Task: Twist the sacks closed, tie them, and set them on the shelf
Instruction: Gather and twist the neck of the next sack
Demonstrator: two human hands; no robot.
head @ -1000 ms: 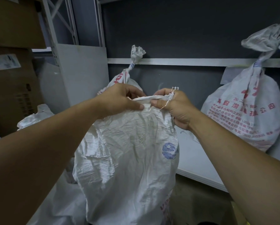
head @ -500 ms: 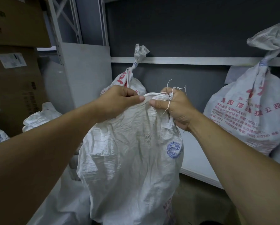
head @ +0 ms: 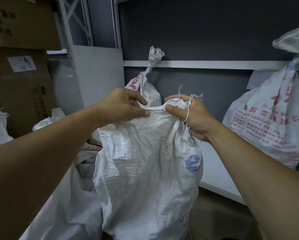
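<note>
Now, from the head camera, we hold the sack [head: 145, 161] by its mouth, in front of the shelf [head: 219, 177]; whether its base rests on the floor [head: 223, 215] we cannot quite tell. Our left hand [head: 122, 106] pinches the rim, and our right hand [head: 192, 116] curls round a bunched corner. Once we twist, the rim could slide free or threads tear, since the woven plastic is slick, crinkled and fraying at the hem.

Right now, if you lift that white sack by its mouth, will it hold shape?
Probably not: the white sack is creased woven cloth, folding where the left hand and right hand grip its mouth. It likely hangs bottom-heavy, bulging below the grip. Frayed threads suggest the rim may unravel.
</note>
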